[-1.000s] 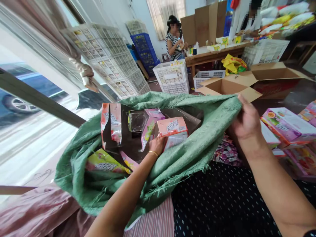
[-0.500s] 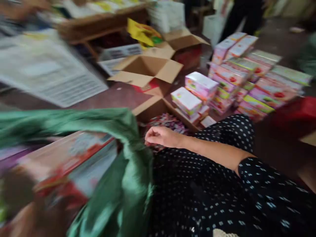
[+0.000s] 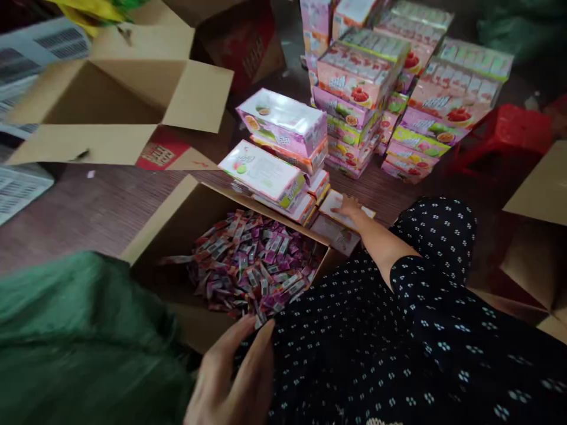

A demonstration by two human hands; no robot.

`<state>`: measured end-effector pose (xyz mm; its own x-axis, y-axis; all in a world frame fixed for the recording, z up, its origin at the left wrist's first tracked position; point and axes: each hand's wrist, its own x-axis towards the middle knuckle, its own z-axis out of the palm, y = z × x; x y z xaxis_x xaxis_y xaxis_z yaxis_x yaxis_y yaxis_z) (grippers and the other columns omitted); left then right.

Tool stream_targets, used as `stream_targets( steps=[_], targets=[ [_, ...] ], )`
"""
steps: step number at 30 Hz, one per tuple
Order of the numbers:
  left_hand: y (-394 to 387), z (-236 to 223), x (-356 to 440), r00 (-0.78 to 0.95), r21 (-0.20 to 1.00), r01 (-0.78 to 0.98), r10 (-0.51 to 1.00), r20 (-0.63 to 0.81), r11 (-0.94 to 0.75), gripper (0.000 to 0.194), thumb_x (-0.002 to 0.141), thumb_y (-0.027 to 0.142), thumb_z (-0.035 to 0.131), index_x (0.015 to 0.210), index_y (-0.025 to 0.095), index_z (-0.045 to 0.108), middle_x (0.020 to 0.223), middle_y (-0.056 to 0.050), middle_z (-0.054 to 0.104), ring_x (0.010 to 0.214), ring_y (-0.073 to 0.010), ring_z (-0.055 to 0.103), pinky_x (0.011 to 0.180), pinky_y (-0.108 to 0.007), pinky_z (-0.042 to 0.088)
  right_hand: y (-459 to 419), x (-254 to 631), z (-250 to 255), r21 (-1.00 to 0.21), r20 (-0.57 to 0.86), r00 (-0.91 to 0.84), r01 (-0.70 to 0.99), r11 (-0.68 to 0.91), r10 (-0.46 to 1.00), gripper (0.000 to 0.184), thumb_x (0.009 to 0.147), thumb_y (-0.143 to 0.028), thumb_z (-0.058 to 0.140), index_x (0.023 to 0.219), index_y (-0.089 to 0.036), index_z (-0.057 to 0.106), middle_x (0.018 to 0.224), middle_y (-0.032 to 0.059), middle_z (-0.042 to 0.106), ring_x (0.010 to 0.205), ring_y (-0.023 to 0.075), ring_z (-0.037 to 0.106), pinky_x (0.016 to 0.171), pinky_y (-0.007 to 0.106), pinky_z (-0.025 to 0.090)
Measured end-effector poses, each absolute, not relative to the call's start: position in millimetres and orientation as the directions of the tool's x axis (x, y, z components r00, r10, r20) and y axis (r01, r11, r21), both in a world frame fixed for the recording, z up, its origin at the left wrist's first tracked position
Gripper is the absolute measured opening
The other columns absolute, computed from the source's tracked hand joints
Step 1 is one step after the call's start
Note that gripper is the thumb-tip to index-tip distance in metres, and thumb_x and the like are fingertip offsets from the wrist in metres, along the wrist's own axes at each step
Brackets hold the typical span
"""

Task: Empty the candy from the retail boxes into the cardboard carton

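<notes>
My right hand (image 3: 348, 208) reaches down onto a small white-topped printed box (image 3: 328, 203), low on the floor beside the stacks. Its fingers are spread over the top face; whether they press round the edge is too small to tell. Another low box (image 3: 334, 232) lies against it on the near side. At the bottom centre my left hand (image 3: 234, 375) is raised close to the camera, fingers apart, with nothing seen in it. Just beyond it stands an open cardboard carton (image 3: 163, 227) heaped with small purple and orange sachets (image 3: 257, 257).
A green sack (image 3: 84, 336) fills the lower left. Stacked fruit-printed boxes (image 3: 274, 171) stand behind the carton, with taller stacks (image 3: 354, 88) farther back. Another open carton (image 3: 133, 141) is at the upper left. A red plastic stool (image 3: 516, 133) and more cardboard (image 3: 540, 189) are at the right.
The view has swung right and down. My right hand has moved from over the sachets to the low box, its fingers spreading. My left hand has come beside the carton; the sack sits lower.
</notes>
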<state>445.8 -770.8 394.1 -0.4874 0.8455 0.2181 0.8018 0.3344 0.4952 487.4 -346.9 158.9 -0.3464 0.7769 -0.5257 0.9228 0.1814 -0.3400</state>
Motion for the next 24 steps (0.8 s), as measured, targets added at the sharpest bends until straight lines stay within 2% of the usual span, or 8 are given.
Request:
stream_targets(
  steps=[3, 5, 7, 9, 12, 16, 20, 24],
  targets=[
    [-747.4, 369.3, 443.4, -0.411, 0.402, 0.867, 0.88, 0.239, 0.296, 0.035, 0.1, 0.016, 0.061, 0.128, 0.032, 0.071, 0.115, -0.007, 0.071, 0.1, -0.0213, 0.071, 0.089, -0.034, 0.059, -366.9, 503.5, 121.4, -0.256, -0.606, -0.365, 0.931, 0.261, 0.707, 0.13, 0.066, -0.032, 0.098, 0.172, -0.023, 0.023, 0.177, 0.0275, 0.003, 0.163, 0.0508, 0.004, 0.126, 0.072, 0.007],
    [-735.9, 349.8, 438.4, -0.39, 0.385, 0.874, 0.9, 0.194, 0.296, 0.023, 0.102, 0.018, 0.059, 0.121, 0.025, 0.071, 0.11, -0.008, 0.071, 0.096, -0.0202, 0.071, 0.087, -0.032, 0.059, -368.0, 504.8, 110.6, -0.195, -0.608, -0.383, 0.921, 0.336, 0.696, 0.137, 0.067, -0.031, 0.098, 0.174, -0.024, 0.011, 0.176, 0.028, -0.004, 0.163, 0.0512, -0.001, 0.125, 0.073, -0.001],
    [-728.6, 334.1, 432.4, -0.372, 0.37, 0.882, 0.913, 0.169, 0.291, 0.019, 0.104, 0.02, 0.056, 0.117, 0.021, 0.07, 0.109, -0.009, 0.071, 0.095, -0.0195, 0.072, 0.087, -0.03, 0.058, -361.2, 503.1, 110.4, -0.151, -0.609, -0.38, 0.917, 0.369, 0.696, 0.135, 0.07, -0.034, 0.096, 0.174, -0.021, 0.01, 0.174, 0.0324, 0.006, 0.161, 0.0521, 0.011, 0.125, 0.073, 0.006],
    [-722.6, 323.5, 426.3, -0.338, 0.358, 0.896, 0.926, 0.171, 0.262, 0.02, 0.105, 0.021, 0.053, 0.114, 0.018, 0.071, 0.109, -0.009, 0.071, 0.095, -0.0188, 0.072, 0.086, -0.028, 0.057, -350.2, 504.1, 119.6, -0.161, -0.608, -0.317, 0.947, 0.278, 0.728, 0.13, 0.07, -0.041, 0.094, 0.172, -0.018, 0.017, 0.17, 0.0344, 0.022, 0.157, 0.0517, 0.025, 0.124, 0.07, 0.016],
    [-713.4, 313.3, 418.6, -0.288, 0.346, 0.915, 0.935, 0.207, 0.206, 0.023, 0.106, 0.022, 0.051, 0.112, 0.015, 0.072, 0.107, -0.01, 0.07, 0.093, -0.0186, 0.071, 0.084, -0.027, 0.057, -334.1, 516.7, 146.5, -0.453, -0.585, -0.269, 0.891, -0.033, 0.765, 0.108, 0.071, -0.044, 0.087, 0.164, -0.018, 0.038, 0.158, 0.0255, 0.049, 0.146, 0.0443, 0.046, 0.121, 0.062, 0.034],
    [-707.2, 298.4, 411.4, -0.277, 0.378, 0.91, 0.928, 0.25, 0.17, 0.033, 0.108, 0.028, 0.045, 0.11, 0.014, 0.074, 0.103, -0.011, 0.071, 0.088, -0.0199, 0.071, 0.08, -0.029, 0.057, -325.0, 540.9, 198.0, -0.835, -0.477, -0.416, 0.489, -0.252, 0.774, 0.069, 0.082, -0.038, 0.064, 0.147, -0.019, 0.051, 0.13, 0.0086, 0.073, 0.105, 0.0236, 0.071, 0.097, 0.042, 0.059],
    [-709.0, 280.6, 400.8, -0.394, 0.581, 0.777, 0.907, 0.147, 0.243, 0.049, 0.107, 0.045, 0.04, 0.102, 0.016, 0.079, 0.099, -0.012, 0.074, 0.086, -0.0229, 0.073, 0.08, -0.034, 0.058, -340.2, 552.7, 264.8, -0.921, -0.378, -0.449, 0.096, -0.376, 0.81, 0.055, 0.073, -0.032, 0.068, 0.125, -0.017, 0.06, 0.111, 0.0065, 0.078, 0.091, 0.0203, 0.072, 0.089, 0.035, 0.061],
    [-704.9, 282.4, 386.7, -0.504, 0.85, 0.325, 0.836, -0.215, 0.415, 0.07, 0.09, 0.076, 0.053, 0.111, 0.015, 0.08, 0.108, -0.016, 0.077, 0.099, -0.0306, 0.073, 0.091, -0.043, 0.06, -397.1, 549.0, 331.2, -0.88, -0.353, -0.663, -0.004, -0.475, 0.66, 0.046, 0.07, -0.039, 0.068, 0.11, -0.019, 0.065, 0.1, 0.0086, 0.079, 0.092, 0.0253, 0.073, 0.09, 0.04, 0.061]
  ],
)
